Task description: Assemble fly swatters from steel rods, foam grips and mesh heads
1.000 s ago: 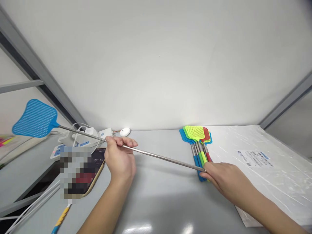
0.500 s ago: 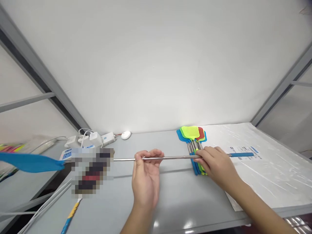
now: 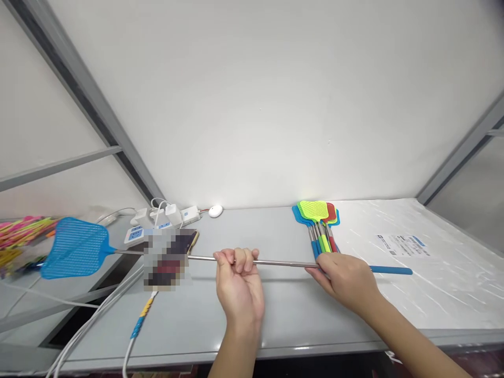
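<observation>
A blue fly swatter [image 3: 76, 251] with a long metal rod and a blue handle is held level across the view, above the table. My left hand [image 3: 239, 289], palm up, curls its fingers round the middle of the rod. Farther right, my right hand [image 3: 346, 281] grips the rod near the handle, palm down. The swatter's perforated head is at the left, its broad face turned towards me. Behind my right hand lies a pile of fly swatters [image 3: 315, 211] with green, blue and red heads, their handles partly hidden by that hand.
A partly blurred phone [image 3: 189, 241] with a cable lies on the grey table [image 3: 252, 226]. Power strips and white chargers [image 3: 173, 214] stand behind it, beside a white rounded object [image 3: 215, 211]. White wrapping [image 3: 452, 283] covers the right side. Colourful items in plastic [image 3: 25, 233] are at far left.
The swatter's head has turned from edge-on to face me. My left fingers, looser before, are now curled round the rod. The whole view has shifted slightly.
</observation>
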Action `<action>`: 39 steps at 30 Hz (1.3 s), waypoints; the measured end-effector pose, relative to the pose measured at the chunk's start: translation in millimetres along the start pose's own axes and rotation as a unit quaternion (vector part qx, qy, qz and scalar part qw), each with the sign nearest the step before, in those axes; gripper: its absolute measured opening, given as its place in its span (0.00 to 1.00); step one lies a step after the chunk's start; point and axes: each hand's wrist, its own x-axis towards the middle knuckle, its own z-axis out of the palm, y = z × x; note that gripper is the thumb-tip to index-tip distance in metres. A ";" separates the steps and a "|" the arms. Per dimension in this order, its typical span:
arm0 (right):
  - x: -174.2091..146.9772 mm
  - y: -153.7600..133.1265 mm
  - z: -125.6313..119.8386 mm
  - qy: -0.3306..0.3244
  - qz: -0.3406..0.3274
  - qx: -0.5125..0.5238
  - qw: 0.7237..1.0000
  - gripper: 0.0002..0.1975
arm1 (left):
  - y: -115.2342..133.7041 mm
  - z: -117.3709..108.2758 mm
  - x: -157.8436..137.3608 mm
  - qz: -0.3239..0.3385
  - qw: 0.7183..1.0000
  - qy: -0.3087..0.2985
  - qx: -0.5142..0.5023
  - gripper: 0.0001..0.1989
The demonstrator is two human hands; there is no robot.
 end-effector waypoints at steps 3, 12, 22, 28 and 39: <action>-11.6 16.2 2.4 0.002 -0.005 -0.014 1.000 0.22 | 1.4 -0.5 7.0 0.009 1.000 0.011 -0.005 0.17; -28.4 75.9 5.1 -0.008 0.044 0.002 0.999 0.14 | -1.2 -3.5 20.6 0.020 1.000 -0.002 0.005 0.18; -21.3 60.6 10.4 -0.003 0.080 0.017 0.997 0.11 | -20.5 -19.5 27.6 -0.028 0.990 -0.025 0.133 0.13; -9.2 36.9 9.0 -0.018 0.089 0.046 0.995 0.13 | -39.6 -22.6 10.9 -0.058 0.918 -0.106 0.376 0.21; -16.3 43.3 8.0 -0.044 0.097 0.055 0.993 0.13 | -23.6 -31.2 15.3 -0.044 0.918 -0.076 0.387 0.23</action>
